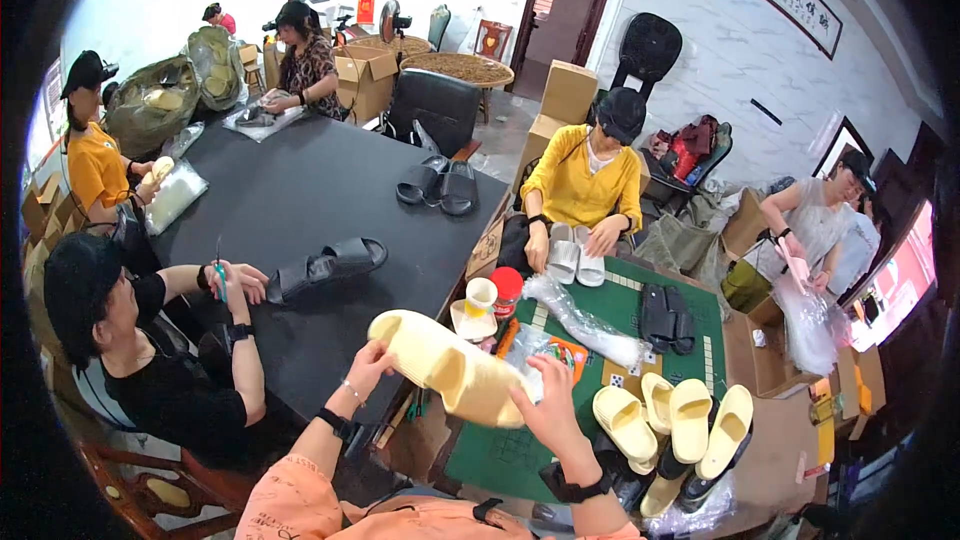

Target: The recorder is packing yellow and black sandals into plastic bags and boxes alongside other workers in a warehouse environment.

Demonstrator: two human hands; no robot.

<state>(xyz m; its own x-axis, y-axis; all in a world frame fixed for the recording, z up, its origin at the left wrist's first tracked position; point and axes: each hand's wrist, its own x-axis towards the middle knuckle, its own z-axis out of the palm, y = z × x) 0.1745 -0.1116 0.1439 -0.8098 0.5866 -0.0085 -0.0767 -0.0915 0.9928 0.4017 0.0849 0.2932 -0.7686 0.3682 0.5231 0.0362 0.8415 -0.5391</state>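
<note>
A pale yellow slipper (450, 368) is held up in front of me, stretched between both hands; whether a second one lies behind it, I cannot tell. My left hand (368, 372) grips its left end from below, and my right hand (550, 405) closes on its right end. Beneath and behind it lies a green table mat (490, 450). Right of my right hand, several pale yellow slippers (690, 420) are heaped over black ones. A clear plastic bag (590, 325) stretches across the mat just beyond the held slipper.
Beyond the mat, a person in yellow handles grey slippers (575, 258). At the left, a person holds scissors (220, 280) by black slippers (325, 268) on a dark table (300, 180). A red-lidded jar (507, 286) and a cup (480, 295) stand near the held slipper.
</note>
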